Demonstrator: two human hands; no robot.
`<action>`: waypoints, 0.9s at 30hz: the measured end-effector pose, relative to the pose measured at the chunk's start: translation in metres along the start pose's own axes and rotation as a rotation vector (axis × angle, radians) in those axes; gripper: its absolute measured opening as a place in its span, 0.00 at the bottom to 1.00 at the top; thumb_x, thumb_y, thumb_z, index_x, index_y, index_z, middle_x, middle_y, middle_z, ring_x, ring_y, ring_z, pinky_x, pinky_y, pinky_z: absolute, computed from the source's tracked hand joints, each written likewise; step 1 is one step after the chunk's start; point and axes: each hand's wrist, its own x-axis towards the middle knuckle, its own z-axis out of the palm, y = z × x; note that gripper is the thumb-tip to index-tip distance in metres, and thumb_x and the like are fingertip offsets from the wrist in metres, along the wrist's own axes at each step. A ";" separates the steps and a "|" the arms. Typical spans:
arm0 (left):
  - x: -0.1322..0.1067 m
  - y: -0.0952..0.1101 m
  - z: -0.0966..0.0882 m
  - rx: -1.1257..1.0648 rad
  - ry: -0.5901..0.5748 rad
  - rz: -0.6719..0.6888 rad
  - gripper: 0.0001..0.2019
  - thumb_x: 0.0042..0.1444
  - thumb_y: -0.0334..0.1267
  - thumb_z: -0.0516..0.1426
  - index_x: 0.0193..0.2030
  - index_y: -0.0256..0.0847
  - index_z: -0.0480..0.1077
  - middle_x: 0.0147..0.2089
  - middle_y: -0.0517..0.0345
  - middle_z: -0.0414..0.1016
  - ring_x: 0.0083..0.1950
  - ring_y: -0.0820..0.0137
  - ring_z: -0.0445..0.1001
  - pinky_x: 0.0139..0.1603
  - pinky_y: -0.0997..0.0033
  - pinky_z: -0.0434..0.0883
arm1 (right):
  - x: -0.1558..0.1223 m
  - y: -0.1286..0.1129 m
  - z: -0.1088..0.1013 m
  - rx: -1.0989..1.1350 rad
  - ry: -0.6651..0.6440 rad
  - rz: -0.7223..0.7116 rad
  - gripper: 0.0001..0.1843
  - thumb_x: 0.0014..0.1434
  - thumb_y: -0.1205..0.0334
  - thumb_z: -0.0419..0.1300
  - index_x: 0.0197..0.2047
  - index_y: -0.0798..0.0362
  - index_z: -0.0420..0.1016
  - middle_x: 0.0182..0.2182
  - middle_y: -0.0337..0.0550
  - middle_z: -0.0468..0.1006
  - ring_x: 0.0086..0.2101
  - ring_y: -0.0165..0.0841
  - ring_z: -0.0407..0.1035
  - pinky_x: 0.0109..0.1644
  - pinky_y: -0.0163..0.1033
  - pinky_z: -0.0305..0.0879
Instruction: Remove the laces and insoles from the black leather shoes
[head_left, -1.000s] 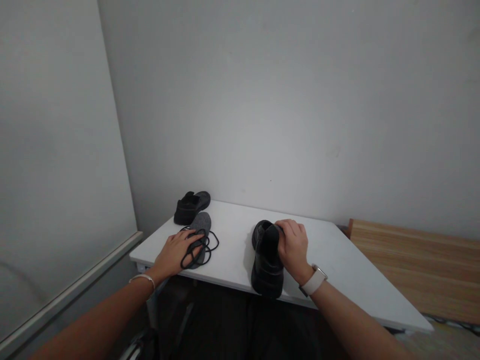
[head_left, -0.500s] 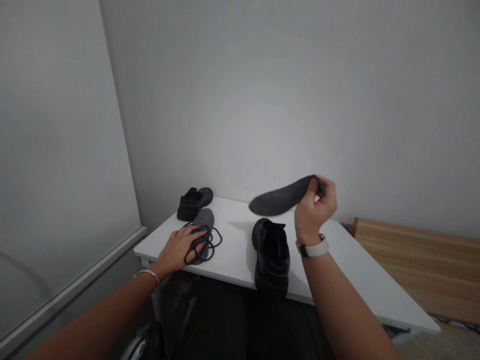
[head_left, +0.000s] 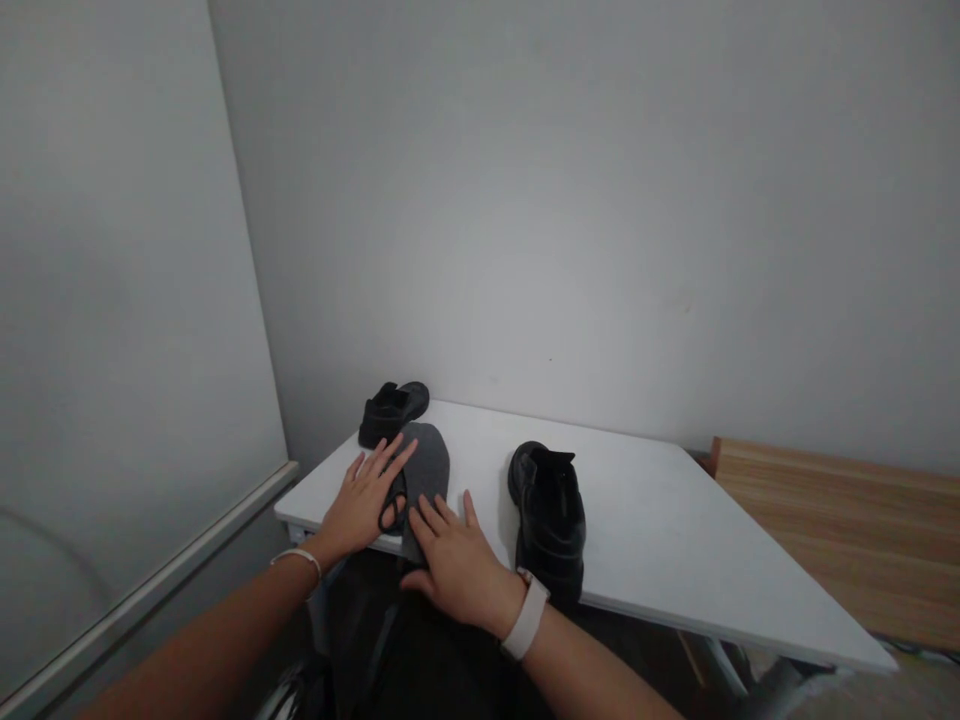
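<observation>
My left hand (head_left: 361, 508) lies flat with fingers spread at the left part of the table, over a black shoelace (head_left: 391, 510) and the left edge of a grey insole (head_left: 429, 465). My right hand (head_left: 466, 572) rests open on the lower half of that insole, its fingers stretched out and its thumb near the heel end. A second insole is mostly hidden beneath the first one and my left hand. To the right of my right hand stands a black shoe (head_left: 551, 545), without visible laces, its opening facing up. Another black shoe (head_left: 382, 418) sits behind my left hand.
The white table (head_left: 645, 520) narrows at its right front corner. A grey wall (head_left: 555, 250) rises directly behind it, and a white panel (head_left: 127, 280) stands on the left. Wooden boards (head_left: 817, 530) lie beyond the right edge.
My right hand has brought the raised insole down and left, laying it over the other insole and the lace. Its pinch has opened. My left hand has spread its fingers.
</observation>
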 end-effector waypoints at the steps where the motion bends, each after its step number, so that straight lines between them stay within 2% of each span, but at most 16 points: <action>1: 0.000 -0.001 0.000 -0.008 -0.022 0.022 0.36 0.62 0.35 0.51 0.74 0.52 0.40 0.76 0.50 0.45 0.75 0.52 0.47 0.70 0.43 0.52 | -0.006 -0.001 0.000 0.017 -0.010 -0.024 0.42 0.63 0.45 0.55 0.70 0.64 0.52 0.68 0.65 0.55 0.68 0.55 0.47 0.69 0.69 0.33; 2: 0.001 -0.002 0.000 -0.017 -0.043 0.044 0.35 0.62 0.35 0.50 0.74 0.54 0.41 0.76 0.52 0.44 0.75 0.53 0.47 0.70 0.44 0.52 | -0.014 -0.003 -0.005 0.034 -0.009 -0.051 0.46 0.62 0.41 0.56 0.71 0.65 0.49 0.69 0.67 0.51 0.69 0.54 0.43 0.70 0.66 0.34; 4: 0.002 -0.005 0.000 -0.038 -0.081 0.078 0.33 0.63 0.35 0.50 0.73 0.55 0.46 0.76 0.54 0.44 0.74 0.54 0.49 0.70 0.45 0.54 | -0.030 -0.012 -0.022 0.068 0.009 -0.112 0.47 0.61 0.40 0.56 0.71 0.62 0.49 0.71 0.63 0.48 0.70 0.49 0.41 0.72 0.58 0.38; 6: 0.002 -0.008 0.001 -0.061 -0.132 0.085 0.29 0.64 0.37 0.50 0.71 0.57 0.53 0.75 0.56 0.48 0.73 0.54 0.52 0.69 0.45 0.55 | -0.047 -0.021 -0.043 0.056 0.078 -0.166 0.39 0.63 0.43 0.55 0.70 0.55 0.53 0.71 0.52 0.50 0.70 0.41 0.43 0.73 0.51 0.41; 7: 0.002 -0.009 0.002 -0.073 -0.158 0.080 0.26 0.64 0.37 0.49 0.69 0.57 0.56 0.74 0.57 0.51 0.73 0.54 0.54 0.69 0.44 0.55 | -0.056 -0.023 -0.053 0.019 0.133 -0.165 0.32 0.65 0.46 0.55 0.68 0.51 0.58 0.70 0.48 0.53 0.69 0.39 0.46 0.73 0.50 0.40; 9: 0.001 -0.011 0.005 -0.096 -0.192 0.056 0.24 0.65 0.38 0.49 0.67 0.58 0.61 0.72 0.59 0.57 0.72 0.55 0.56 0.69 0.44 0.55 | -0.073 -0.020 -0.067 -0.091 0.267 -0.068 0.24 0.66 0.53 0.55 0.64 0.48 0.64 0.67 0.47 0.61 0.66 0.41 0.52 0.72 0.54 0.41; 11: 0.000 -0.014 0.007 -0.121 -0.189 0.026 0.23 0.65 0.38 0.48 0.65 0.58 0.63 0.71 0.60 0.60 0.72 0.55 0.56 0.69 0.44 0.56 | -0.088 -0.007 -0.075 -0.193 0.343 0.130 0.27 0.62 0.56 0.59 0.63 0.52 0.65 0.63 0.53 0.65 0.63 0.47 0.57 0.70 0.60 0.45; 13: -0.002 -0.015 0.009 -0.141 -0.168 0.005 0.22 0.65 0.38 0.47 0.64 0.57 0.65 0.70 0.61 0.61 0.72 0.56 0.57 0.68 0.45 0.57 | -0.100 0.012 -0.080 -0.225 0.281 0.334 0.30 0.58 0.56 0.64 0.61 0.56 0.67 0.58 0.59 0.71 0.58 0.53 0.62 0.64 0.63 0.53; 14: -0.002 -0.016 0.010 -0.149 -0.156 -0.004 0.22 0.65 0.38 0.47 0.64 0.56 0.66 0.70 0.61 0.62 0.71 0.57 0.57 0.68 0.45 0.57 | -0.104 0.021 -0.082 -0.208 0.212 0.398 0.27 0.57 0.56 0.64 0.58 0.57 0.70 0.55 0.59 0.73 0.56 0.53 0.65 0.61 0.62 0.59; 16: -0.003 -0.016 0.011 -0.165 -0.132 -0.012 0.22 0.64 0.38 0.47 0.62 0.54 0.68 0.69 0.60 0.63 0.71 0.57 0.59 0.68 0.46 0.58 | -0.106 0.036 -0.086 -0.144 0.093 0.427 0.17 0.60 0.56 0.62 0.50 0.55 0.74 0.48 0.56 0.77 0.50 0.50 0.70 0.54 0.55 0.66; 18: -0.003 -0.016 0.011 -0.178 -0.107 -0.016 0.21 0.64 0.38 0.47 0.61 0.53 0.70 0.68 0.59 0.65 0.70 0.57 0.61 0.67 0.46 0.60 | -0.098 0.046 -0.091 -0.099 0.067 0.392 0.11 0.63 0.57 0.59 0.44 0.53 0.76 0.44 0.52 0.79 0.47 0.46 0.72 0.50 0.47 0.67; 21: -0.003 -0.015 0.010 -0.204 -0.069 -0.017 0.20 0.64 0.39 0.47 0.58 0.50 0.72 0.65 0.58 0.68 0.68 0.57 0.63 0.66 0.48 0.63 | -0.068 0.056 -0.094 -0.086 0.116 0.390 0.09 0.63 0.57 0.58 0.41 0.52 0.76 0.41 0.49 0.79 0.44 0.42 0.72 0.46 0.42 0.65; 27: -0.008 -0.017 0.010 -0.232 0.032 0.000 0.20 0.63 0.41 0.47 0.53 0.46 0.77 0.61 0.54 0.74 0.65 0.58 0.68 0.64 0.51 0.66 | 0.031 0.085 -0.079 -0.056 0.160 0.381 0.13 0.64 0.53 0.57 0.44 0.53 0.76 0.45 0.51 0.79 0.45 0.38 0.72 0.46 0.39 0.63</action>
